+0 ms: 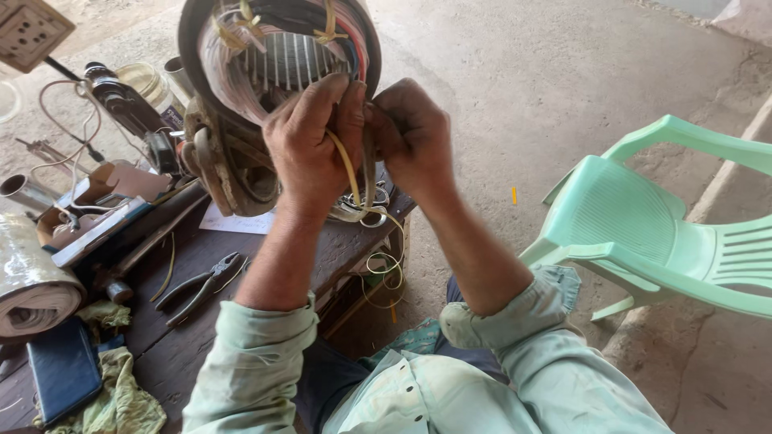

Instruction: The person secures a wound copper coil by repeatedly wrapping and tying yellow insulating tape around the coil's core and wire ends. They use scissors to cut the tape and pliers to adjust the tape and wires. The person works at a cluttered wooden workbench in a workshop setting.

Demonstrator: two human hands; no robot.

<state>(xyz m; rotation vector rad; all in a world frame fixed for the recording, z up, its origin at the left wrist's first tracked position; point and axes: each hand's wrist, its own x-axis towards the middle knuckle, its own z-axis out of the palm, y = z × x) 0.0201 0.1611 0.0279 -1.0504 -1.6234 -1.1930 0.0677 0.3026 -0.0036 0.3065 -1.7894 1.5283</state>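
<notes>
A round motor stator (241, 88) with copper windings and yellow ties stands on edge on the dark wooden table (181, 337). My left hand (310, 137) presses against its lower right rim, fingers closed on a yellow sleeved wire (347, 169) that hangs down in loops past the table edge. My right hand (412, 133) is bunched right beside it, pinching the same bundle of wires at the rim. What the right fingertips hold is hidden behind the left hand.
Black-handled pliers (201, 285) lie on the table near my left forearm. A paper roll (32, 281), a dark phone (63, 370), rags (121, 402), a cardboard box (96, 201) and tools crowd the left. A green plastic chair (643, 233) stands on the concrete floor at right.
</notes>
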